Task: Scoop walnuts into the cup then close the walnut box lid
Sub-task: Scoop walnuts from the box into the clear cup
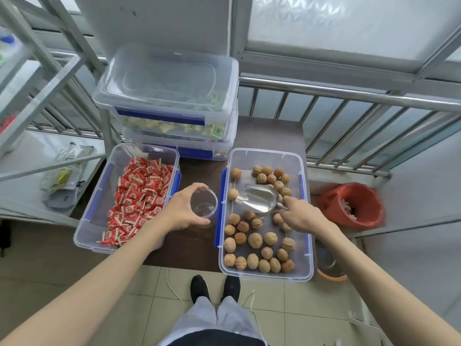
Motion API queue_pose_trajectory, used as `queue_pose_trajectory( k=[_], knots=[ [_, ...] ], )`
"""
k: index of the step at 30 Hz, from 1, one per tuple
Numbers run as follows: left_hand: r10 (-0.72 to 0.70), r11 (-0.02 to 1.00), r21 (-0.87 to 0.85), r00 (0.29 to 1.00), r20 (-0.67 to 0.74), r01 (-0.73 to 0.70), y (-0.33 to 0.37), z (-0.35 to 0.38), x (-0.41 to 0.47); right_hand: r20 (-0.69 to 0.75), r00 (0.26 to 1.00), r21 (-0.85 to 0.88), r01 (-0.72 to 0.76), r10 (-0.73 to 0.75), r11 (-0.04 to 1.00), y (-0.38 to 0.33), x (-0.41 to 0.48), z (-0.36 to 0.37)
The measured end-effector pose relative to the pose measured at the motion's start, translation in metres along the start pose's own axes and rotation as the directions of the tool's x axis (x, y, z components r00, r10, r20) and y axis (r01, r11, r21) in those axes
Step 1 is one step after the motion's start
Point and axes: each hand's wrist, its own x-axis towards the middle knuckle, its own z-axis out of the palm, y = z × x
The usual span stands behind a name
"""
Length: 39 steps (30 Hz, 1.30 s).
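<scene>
- Currently at the start of the scoop step: no walnuts in the cup (204,204) yet, it looks empty.
- Left hand (183,211) has fingers and thumb wrapped round the clear cup's rim and side, holding it on the dark table (269,136) between the two open boxes.
- Right hand (300,214) reaches into the walnut box (264,275), fingertips at the handle end of the metal scoop (259,199). Fingers look drawn together on the handle, but can't tell if the grip is fully closed.
- Scoop lies in the middle of the box, bowl empty, walnuts (254,239) loose in one layer around it.
- Box of red candy packets (139,198) sits just left of the cup; not part of the task.
- Next move, my read: firm up the grip, push the scoop bowl under a cluster of nuts, lift level, tip over the cup.
- Risk: round nuts roll off the scoop; the cup mouth is narrow, so keep it steady.
- Walnut box lid not identifiable; stacked lidded boxes (169,96) sit behind.
</scene>
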Motion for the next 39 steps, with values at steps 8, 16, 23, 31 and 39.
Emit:
queue_pose_trajectory(
  k=[8,16,23,31,39],
  knots=[
    [-0.002,1.000,-0.003,1.000,-0.006,0.002,0.000,0.001,0.001,0.083,0.996,-0.539,0.052,-0.008,0.840,0.015,-0.052,-0.024],
    [-0.003,1.000,-0.016,1.000,-0.004,0.003,-0.001,0.002,0.000,0.019,0.997,-0.670,-0.038,0.068,0.742,-0.008,-0.051,-0.028],
    [0.000,1.000,-0.010,1.000,-0.007,0.000,-0.004,0.003,0.000,0.146,0.976,-0.720,-0.008,0.162,0.693,-0.017,-0.038,-0.037],
    [0.002,1.000,-0.027,1.000,-0.021,-0.003,-0.003,0.003,-0.001,0.207,0.966,-0.593,-0.001,0.154,0.805,-0.011,-0.040,-0.008],
    [0.000,0.999,-0.049,1.000,-0.026,-0.002,-0.002,0.004,-0.003,0.415,0.901,-0.009,-0.135,0.126,0.991,0.017,-0.034,0.037]
  ],
)
